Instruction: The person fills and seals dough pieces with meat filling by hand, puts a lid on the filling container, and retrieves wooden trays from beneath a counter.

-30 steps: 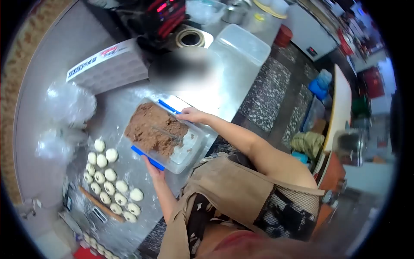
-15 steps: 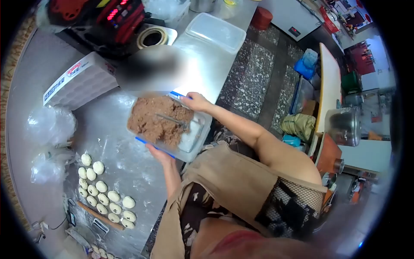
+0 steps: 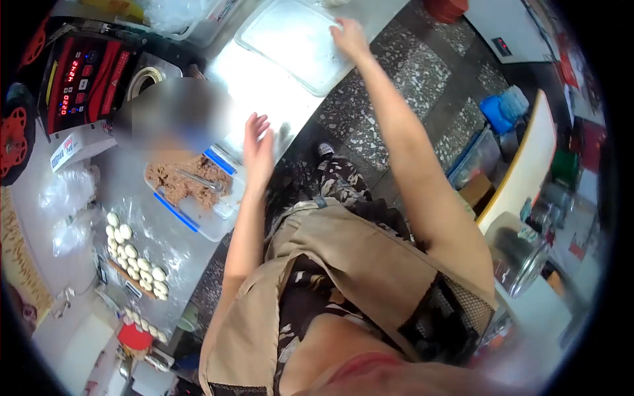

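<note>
My right hand (image 3: 351,39) reaches to the far right edge of a clear plastic lid (image 3: 287,46), its fingers curled on the rim. The lid lies flat on the metal table. My left hand (image 3: 258,152) is in the air beside the filling container, fingers extended and holding nothing. The clear container (image 3: 218,224) has blue side clips and holds brown minced filling (image 3: 181,181). A metal utensil (image 3: 201,179) rests on the filling; its kind is hard to make out. A blurred patch covers the area behind the container.
Several round dough pieces (image 3: 132,257) sit on the floured metal table (image 3: 191,254) with a rolling pin (image 3: 132,277). A machine with a red digital display (image 3: 82,82) stands at the back left. Plastic bags (image 3: 69,191) lie along the left. Speckled floor (image 3: 389,86) runs to the right.
Both hands have let go of the filling container, which now rests on the table. My right hand has moved out to the lid; my left has lifted away. The view has shifted.
</note>
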`<state>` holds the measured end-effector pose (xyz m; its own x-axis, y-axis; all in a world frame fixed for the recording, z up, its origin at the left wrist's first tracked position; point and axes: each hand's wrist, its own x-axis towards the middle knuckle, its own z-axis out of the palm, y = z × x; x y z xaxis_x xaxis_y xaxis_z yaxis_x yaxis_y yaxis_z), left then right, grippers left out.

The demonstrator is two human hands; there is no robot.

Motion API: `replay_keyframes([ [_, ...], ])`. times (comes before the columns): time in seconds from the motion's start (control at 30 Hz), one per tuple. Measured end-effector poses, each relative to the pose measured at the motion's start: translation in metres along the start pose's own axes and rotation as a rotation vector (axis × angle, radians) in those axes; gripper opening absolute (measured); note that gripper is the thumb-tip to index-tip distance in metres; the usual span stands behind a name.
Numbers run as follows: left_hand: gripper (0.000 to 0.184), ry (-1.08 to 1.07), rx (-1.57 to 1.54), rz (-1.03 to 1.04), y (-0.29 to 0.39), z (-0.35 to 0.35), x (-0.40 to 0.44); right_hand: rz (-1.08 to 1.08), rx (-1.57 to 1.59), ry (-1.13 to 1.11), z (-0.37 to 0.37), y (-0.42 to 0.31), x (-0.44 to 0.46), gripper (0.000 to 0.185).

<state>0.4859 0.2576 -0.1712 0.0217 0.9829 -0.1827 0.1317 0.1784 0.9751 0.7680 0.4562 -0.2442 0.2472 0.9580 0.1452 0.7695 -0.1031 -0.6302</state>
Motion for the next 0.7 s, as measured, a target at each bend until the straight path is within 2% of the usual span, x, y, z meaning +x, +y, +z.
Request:
replay_keyframes([
  [0.07,0.059,0.035,-0.304,-0.338,-0.012,0.054,0.047,0.031,-0.175,-0.040,0.004,0.015,0.012,0.049],
  [0.1,0.063,0.081,-0.382,-0.462,-0.038,0.070,0.069,0.038,-0.163,-0.132,0.015,0.032,0.013,0.057],
  [0.13,0.058,0.096,-0.322,-0.503,-0.073,0.082,0.090,0.029,-0.154,-0.147,0.014,0.033,0.009,0.057],
  [0.2,0.051,0.279,-0.060,-0.488,-0.045,0.100,0.089,0.065,-0.279,-0.157,0.002,0.027,-0.018,0.061],
  [0.23,0.051,0.304,-0.069,-0.497,-0.048,0.097,0.086,0.135,-0.255,-0.185,-0.008,0.021,-0.031,0.061],
  [0.3,0.052,0.188,-0.163,-0.481,-0.052,0.081,0.080,0.204,-0.183,-0.290,-0.024,0.016,-0.053,0.062],
  [0.33,0.052,0.216,-0.171,-0.478,-0.045,0.077,0.074,0.202,-0.132,-0.366,-0.029,0.020,-0.062,0.063],
  [0.4,0.054,0.252,0.246,-0.373,-0.022,0.069,0.043,0.153,-0.067,-0.264,-0.042,0.012,-0.096,0.060],
  [0.47,0.055,0.200,0.305,-0.237,0.000,0.044,-0.005,0.154,0.040,-0.257,-0.063,-0.017,-0.136,0.051],
  [0.5,0.056,0.246,0.462,-0.088,-0.015,0.031,-0.031,0.209,0.069,-0.310,-0.066,-0.027,-0.157,0.048],
  [0.53,0.055,0.286,0.539,-0.133,0.008,0.018,-0.060,0.150,0.093,-0.309,-0.070,-0.042,-0.179,0.044],
  [0.6,0.052,0.415,0.564,-0.070,0.025,-0.011,-0.113,0.064,0.236,-0.352,-0.067,-0.075,-0.218,0.035],
  [0.7,0.049,0.623,0.592,-0.087,0.016,-0.051,-0.178,-0.017,0.333,-0.505,-0.047,-0.133,-0.255,0.035],
])
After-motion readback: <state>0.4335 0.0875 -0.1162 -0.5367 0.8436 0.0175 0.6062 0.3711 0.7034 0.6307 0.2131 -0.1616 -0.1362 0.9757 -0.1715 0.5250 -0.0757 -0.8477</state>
